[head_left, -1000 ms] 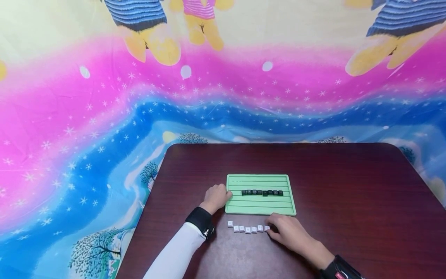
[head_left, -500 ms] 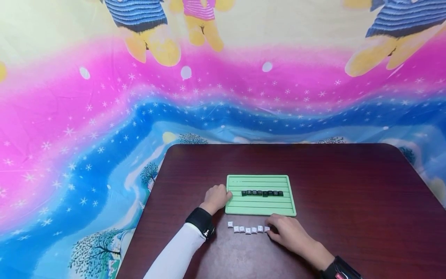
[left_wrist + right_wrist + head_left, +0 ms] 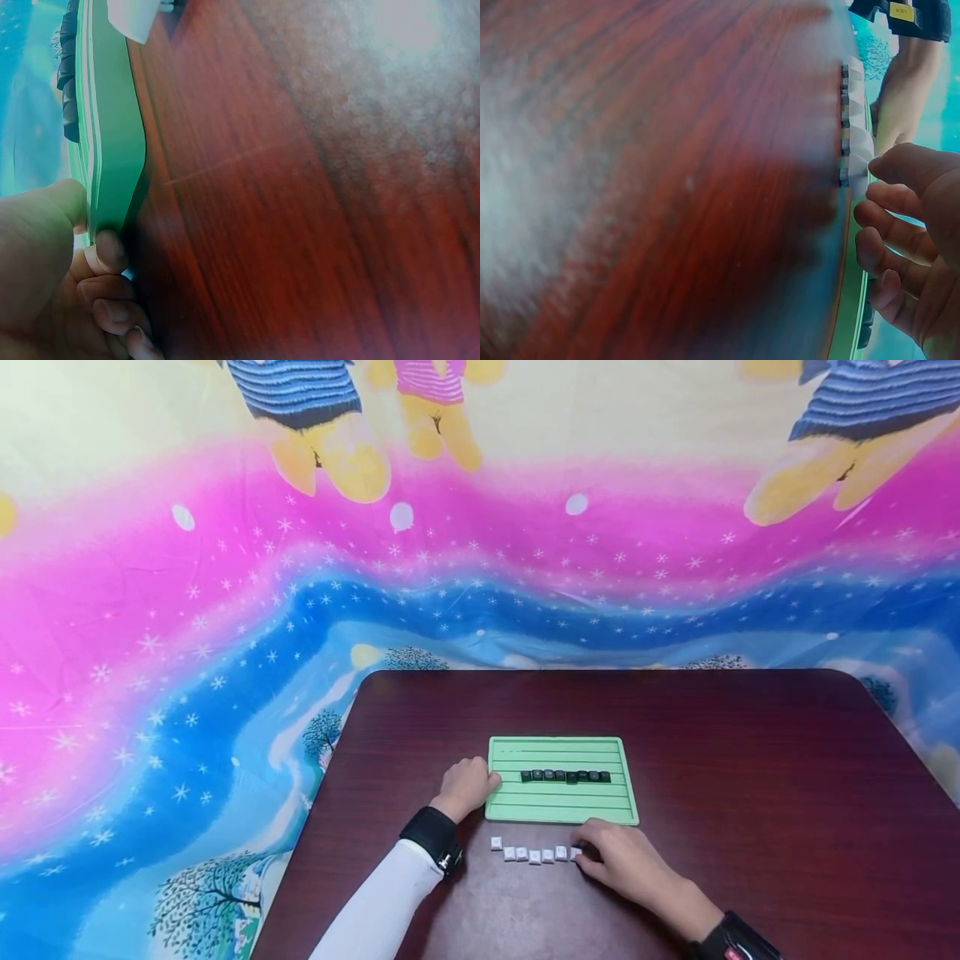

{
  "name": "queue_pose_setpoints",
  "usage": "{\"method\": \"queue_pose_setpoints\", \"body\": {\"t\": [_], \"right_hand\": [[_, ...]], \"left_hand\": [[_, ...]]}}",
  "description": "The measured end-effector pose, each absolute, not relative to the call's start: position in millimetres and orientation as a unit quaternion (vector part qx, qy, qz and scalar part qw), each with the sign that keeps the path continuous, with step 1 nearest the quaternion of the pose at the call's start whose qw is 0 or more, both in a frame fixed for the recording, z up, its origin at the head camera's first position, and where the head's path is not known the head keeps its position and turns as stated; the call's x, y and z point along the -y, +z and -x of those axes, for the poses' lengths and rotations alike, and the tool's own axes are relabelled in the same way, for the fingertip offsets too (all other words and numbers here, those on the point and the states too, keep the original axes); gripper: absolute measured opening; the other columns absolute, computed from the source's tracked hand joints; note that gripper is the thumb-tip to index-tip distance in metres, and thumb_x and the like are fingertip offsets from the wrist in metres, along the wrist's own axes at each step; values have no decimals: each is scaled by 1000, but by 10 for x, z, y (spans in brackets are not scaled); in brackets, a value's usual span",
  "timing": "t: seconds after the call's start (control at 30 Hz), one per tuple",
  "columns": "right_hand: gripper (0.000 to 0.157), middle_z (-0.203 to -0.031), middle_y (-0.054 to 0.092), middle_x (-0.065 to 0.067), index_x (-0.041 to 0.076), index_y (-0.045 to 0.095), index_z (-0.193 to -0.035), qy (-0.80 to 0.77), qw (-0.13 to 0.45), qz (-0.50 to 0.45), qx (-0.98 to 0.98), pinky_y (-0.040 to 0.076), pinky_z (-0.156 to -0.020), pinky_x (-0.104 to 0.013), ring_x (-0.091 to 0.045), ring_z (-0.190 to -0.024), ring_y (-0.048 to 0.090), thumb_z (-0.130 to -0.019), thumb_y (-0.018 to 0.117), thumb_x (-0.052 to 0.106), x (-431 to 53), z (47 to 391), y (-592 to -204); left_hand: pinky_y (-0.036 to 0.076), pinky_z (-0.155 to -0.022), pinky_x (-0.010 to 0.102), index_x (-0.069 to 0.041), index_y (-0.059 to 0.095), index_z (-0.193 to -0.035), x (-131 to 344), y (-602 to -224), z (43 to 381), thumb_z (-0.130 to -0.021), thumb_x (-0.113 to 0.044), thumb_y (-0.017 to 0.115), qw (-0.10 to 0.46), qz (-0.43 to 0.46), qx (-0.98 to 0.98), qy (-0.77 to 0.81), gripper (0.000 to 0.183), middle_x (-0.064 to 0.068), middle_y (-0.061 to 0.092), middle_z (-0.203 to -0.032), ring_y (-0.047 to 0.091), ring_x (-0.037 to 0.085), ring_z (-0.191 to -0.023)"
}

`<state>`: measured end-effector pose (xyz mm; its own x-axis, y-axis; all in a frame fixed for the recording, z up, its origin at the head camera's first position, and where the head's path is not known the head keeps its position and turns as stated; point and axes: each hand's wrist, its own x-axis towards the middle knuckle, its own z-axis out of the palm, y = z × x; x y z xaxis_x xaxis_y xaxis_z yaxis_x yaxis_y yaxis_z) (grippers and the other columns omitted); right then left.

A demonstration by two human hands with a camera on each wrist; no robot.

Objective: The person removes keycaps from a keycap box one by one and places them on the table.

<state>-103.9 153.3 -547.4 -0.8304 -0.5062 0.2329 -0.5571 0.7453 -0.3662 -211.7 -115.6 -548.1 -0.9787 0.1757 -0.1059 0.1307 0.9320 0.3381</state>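
A green tray (image 3: 554,812) with ridges across it lies on the table, bearing a row of several black keycaps (image 3: 549,775). My left hand (image 3: 462,787) grips the tray's left edge; in the left wrist view the thumb is on the rim and the curled fingers are below it. In front of the tray runs an uneven row of several white keycaps (image 3: 535,857). At its right end my right hand (image 3: 626,862) pinches the last white keycap (image 3: 575,853) between thumb and index finger, partly hiding it. Its other fingers curl loosely near the tray's front edge.
The dark red-brown wooden table (image 3: 750,760) has rounded back corners. Behind it hangs a colourful cloth backdrop (image 3: 480,577) with cartoon figures and snowflakes. Black straps circle both wrists, and a white sleeve (image 3: 382,902) covers the left forearm.
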Motion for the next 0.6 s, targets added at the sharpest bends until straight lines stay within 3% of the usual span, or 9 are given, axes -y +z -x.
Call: {"method": "queue_pose_setpoints", "body": {"t": [0.6], "right_hand": [[11,-88,67,17,25,73,-92,199,57,-246,947,53,-69,-29,-1,-81,64,-84,78,24,-1583,1166,-5366]], "left_hand": [[32,-47,32,-17,36,-58,1154,-5481,2123,-94,-28,56,68,-75,-982,161,42,-2,31,-55,37,18,-49]]}}
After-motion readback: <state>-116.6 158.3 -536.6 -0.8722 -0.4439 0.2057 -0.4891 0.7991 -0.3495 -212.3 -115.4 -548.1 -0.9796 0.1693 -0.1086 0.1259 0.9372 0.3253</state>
